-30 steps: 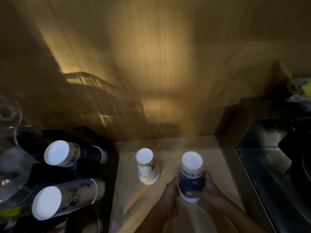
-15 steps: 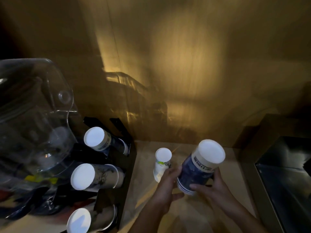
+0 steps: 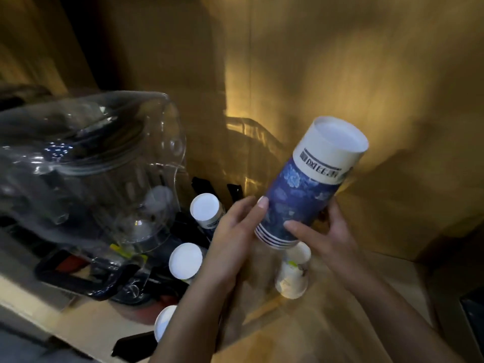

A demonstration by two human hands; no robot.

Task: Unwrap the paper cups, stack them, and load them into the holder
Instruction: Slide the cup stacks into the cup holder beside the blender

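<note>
Both hands hold the blue cup stack (image 3: 301,203) tilted, base up: left hand (image 3: 235,231) flat on its side, right hand (image 3: 324,231) wrapped w/ fingers partly hidden. White cup (image 3: 292,273) on bench (image 3: 340,323) half-hidden behind stack; holder (image 3: 199,218) dim, blurred.

You stood at a drinks station, likely a café or pantry: a black holder (image 3: 235,191) racked with cups (image 3: 204,210), a clear jug (image 3: 104,163), a wood-panelled wall (image 3: 340,74) and a tabletop (image 3: 327,323).

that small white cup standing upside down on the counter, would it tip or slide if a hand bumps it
The small white cup looks like thin paper, so probably very light and easy to slide across the counter. Standing on its wider rim, it seems fairly stable. The blue cup stack hangs just above it, so a knock seems possible.
</note>
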